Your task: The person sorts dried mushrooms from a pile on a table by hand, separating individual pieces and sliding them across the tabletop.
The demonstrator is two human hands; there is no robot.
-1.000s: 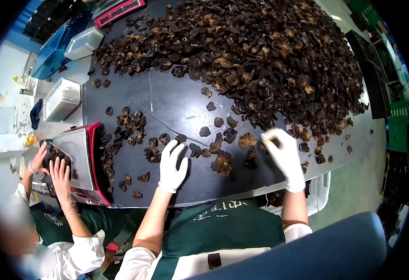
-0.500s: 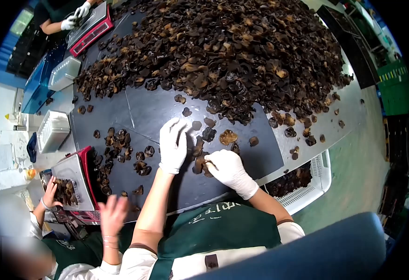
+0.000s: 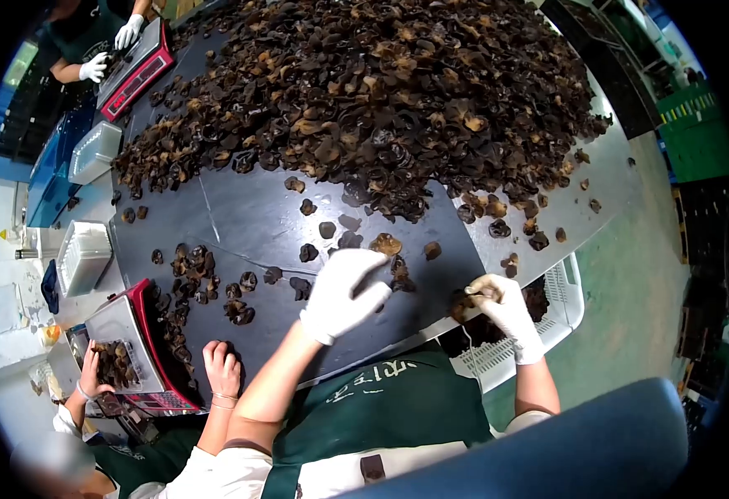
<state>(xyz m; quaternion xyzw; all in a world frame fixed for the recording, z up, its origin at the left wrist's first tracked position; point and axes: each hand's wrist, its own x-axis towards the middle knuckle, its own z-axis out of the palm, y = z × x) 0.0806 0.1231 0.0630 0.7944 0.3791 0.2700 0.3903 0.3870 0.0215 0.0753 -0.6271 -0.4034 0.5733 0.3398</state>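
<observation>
Dark brown, curled fungus pieces form a large pile across the far part of the dark table. My left hand, in a white glove, hovers over the table with thumb and fingers apart and nothing between them. Just beyond its fingertips lies a lighter brown piece. My right hand, gloved too, pinches a brown fungus piece at the table's near edge, beside a white basket that holds more dark pieces.
At left, a co-worker's bare hands are near a red scale bearing a tray of fungus. Another person's gloved hands are by a second scale. Clear plastic trays stand along the left side.
My right hand has moved right from the loose pieces to the table edge, carrying a piece. My left hand has shifted slightly right and nearer. The co-worker's right hand has come down onto the table.
</observation>
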